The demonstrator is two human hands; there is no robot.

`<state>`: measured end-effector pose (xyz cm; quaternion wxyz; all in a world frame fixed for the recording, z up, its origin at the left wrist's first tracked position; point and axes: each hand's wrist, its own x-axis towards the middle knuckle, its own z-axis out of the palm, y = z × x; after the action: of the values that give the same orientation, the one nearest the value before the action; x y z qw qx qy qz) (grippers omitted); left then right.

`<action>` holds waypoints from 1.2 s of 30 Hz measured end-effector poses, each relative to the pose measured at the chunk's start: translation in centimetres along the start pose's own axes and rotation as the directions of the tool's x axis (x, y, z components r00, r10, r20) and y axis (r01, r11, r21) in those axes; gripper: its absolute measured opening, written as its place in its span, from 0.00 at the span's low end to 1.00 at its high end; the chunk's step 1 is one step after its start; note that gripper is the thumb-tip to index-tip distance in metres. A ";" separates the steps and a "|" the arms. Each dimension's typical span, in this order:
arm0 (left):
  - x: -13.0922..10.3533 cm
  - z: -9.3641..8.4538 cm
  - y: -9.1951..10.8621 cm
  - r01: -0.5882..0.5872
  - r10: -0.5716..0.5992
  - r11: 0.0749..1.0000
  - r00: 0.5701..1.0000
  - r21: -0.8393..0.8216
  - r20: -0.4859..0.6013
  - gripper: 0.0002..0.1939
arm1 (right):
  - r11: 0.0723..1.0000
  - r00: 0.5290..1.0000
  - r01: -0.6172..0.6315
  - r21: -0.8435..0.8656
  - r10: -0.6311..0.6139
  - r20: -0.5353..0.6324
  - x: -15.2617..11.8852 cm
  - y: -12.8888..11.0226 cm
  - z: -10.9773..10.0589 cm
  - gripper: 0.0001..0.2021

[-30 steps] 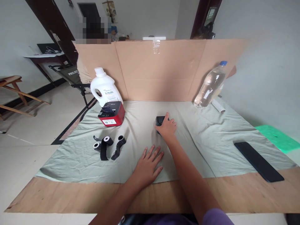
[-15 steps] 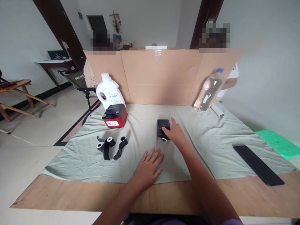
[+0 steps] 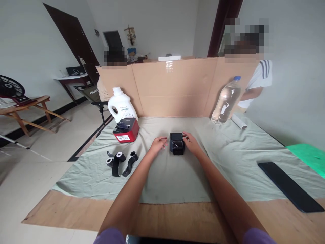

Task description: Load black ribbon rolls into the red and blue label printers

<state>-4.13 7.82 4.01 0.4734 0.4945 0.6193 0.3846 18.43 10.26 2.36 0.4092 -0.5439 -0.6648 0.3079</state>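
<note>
A small black box-shaped device, apparently a portable printer (image 3: 177, 142), sits upright on the cloth in front of me. A shiny black strip hangs over its front. My right hand (image 3: 191, 143) is at its right side, fingertips touching or almost touching the edge, fingers apart. To its left, a small gap away, is my left hand (image 3: 157, 145), with fingers loosely bent, thumb apart and nothing held. Black paper-like rolls (image 3: 116, 162) with white cores lie partly unwound farther left, and a separate roll (image 3: 131, 162) trails its strip beside them.
A red and black machine (image 3: 126, 130) and a white detergent jug (image 3: 122, 105) stand at back left. A cardboard screen (image 3: 175, 89) closes the back. At right are a water bottle (image 3: 226, 100), a white tube (image 3: 239, 121) and a phone-like black slab (image 3: 289, 186). Two people are behind the screen.
My left hand has lifted from the cloth and moved forward to the device's left. My right hand has shifted from the device's front to its right side. The black strip now covers more of the front.
</note>
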 end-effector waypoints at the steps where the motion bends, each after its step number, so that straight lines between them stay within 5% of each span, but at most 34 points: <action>1: 0.7 0.4 0.0 0.012 -0.012 1.000 1.000 -0.007 0.006 0.21 | 0.999 1.000 0.021 0.034 -0.020 -0.012 -0.1 0.4 0.5 0.21; 7: 1.8 2.4 -1.0 -0.010 0.009 0.999 0.999 -0.034 -0.045 0.20 | 0.992 1.000 0.022 0.127 -0.020 -0.017 -0.8 2.1 1.8 0.24; 14: 0.4 3.3 -2.3 -0.171 0.181 0.983 0.964 0.072 -0.194 0.16 | 0.989 1.000 -0.014 0.147 0.017 -0.019 -0.9 2.4 1.9 0.25; 18: -0.5 3.0 -2.5 -0.243 0.277 0.936 0.955 0.255 -0.106 0.19 | 0.989 1.000 -0.016 0.146 0.019 -0.021 -1.0 2.5 2.0 0.26; 27: -1.4 2.9 -1.4 -0.122 0.208 0.660 0.978 0.741 -0.025 0.20 | 0.996 0.999 -0.037 0.083 0.039 -0.015 -0.9 2.2 2.1 0.25; 36: -1.8 2.9 -2.2 -0.151 0.273 0.801 0.953 0.579 -0.128 0.23 | 0.999 0.999 0.031 -0.007 -0.031 -0.010 -1.5 2.5 2.1 0.26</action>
<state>-1.71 5.61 1.58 0.1937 0.6360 0.6907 0.2845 17.88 9.41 -1.05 0.4154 -0.5366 -0.6721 0.2962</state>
